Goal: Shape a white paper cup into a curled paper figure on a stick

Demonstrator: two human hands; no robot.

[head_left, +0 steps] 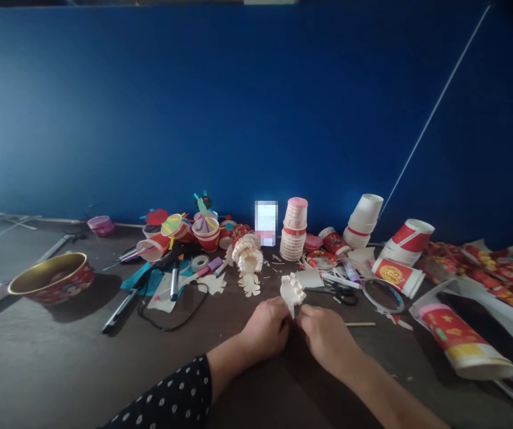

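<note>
Stretching along a blue wall (256, 107), a dark tabletop (46, 363) carries paper scraps, markers and stacked paper cups (293, 229). Beyond the hands, a frilled paper figure (248, 262) with cut-out legs looks finished. Nearer, a frilled paper piece (292, 291) looks less complete, with no legs visible; its lower end is hidden. The left hand (265, 328) and right hand (325, 336) come together, pinching it between them. Black-handled scissors (339, 295) lie just right of it.
</note>
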